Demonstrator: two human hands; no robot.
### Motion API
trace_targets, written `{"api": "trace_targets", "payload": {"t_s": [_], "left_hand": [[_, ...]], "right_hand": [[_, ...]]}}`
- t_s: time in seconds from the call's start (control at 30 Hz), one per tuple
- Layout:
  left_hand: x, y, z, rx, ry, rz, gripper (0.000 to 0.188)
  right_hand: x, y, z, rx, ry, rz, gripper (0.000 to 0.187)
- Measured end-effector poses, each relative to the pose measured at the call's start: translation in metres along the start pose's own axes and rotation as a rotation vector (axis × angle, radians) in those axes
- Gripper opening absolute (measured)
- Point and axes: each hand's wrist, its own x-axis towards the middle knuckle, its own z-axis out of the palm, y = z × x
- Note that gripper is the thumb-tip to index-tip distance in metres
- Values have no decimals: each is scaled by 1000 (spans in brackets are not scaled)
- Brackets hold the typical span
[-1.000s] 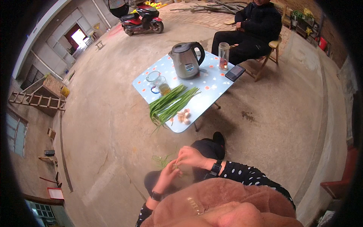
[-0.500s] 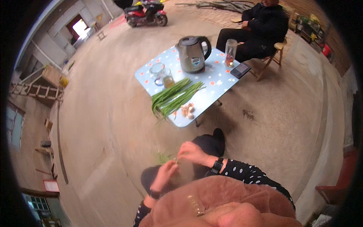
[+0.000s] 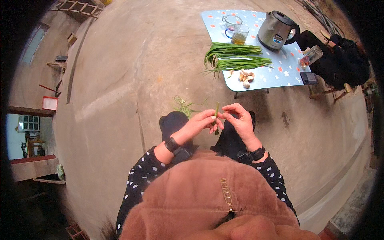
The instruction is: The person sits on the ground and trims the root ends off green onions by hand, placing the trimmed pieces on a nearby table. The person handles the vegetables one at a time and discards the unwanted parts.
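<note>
Above my lap, my left hand [image 3: 206, 121] is closed around a short green stalk [image 3: 216, 116], held upright between thumb and fingers. My right hand [image 3: 240, 122] is beside it on the right, thumb and forefinger pinched near the stalk; whatever is in that pinch is too small to make out. Two bunches of long green garlic chives [image 3: 236, 50] lie on the near left part of a blue patterned table [image 3: 286, 78]. Close by them is a small pile of garlic cloves [image 3: 246, 78]. Green trimmings [image 3: 184, 106] lie on the floor beyond my left knee.
A steel kettle [image 3: 276, 32], a glass mug [image 3: 240, 35] with yellowish liquid, a glass bowl [image 3: 231, 21], a clear bottle [image 3: 311, 56] and a dark phone [image 3: 308, 78] are on the table. A person in dark clothes [image 3: 340, 60] sits at its right.
My view has turned to the left and downward, so the table appears farther right. My hands have moved up from my lap, and the stalk in my left hand now shows clearly.
</note>
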Motion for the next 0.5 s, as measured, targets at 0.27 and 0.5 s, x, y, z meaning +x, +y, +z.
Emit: {"api": "trace_targets", "payload": {"t_s": [0.27, 0.5], "left_hand": [[-3, -8, 1, 335, 4, 18, 32], [-19, -25, -27, 582, 201, 77, 32]], "right_hand": [[-4, 14, 2, -211, -86, -74, 16], [1, 42, 8, -311, -124, -166, 14]]}}
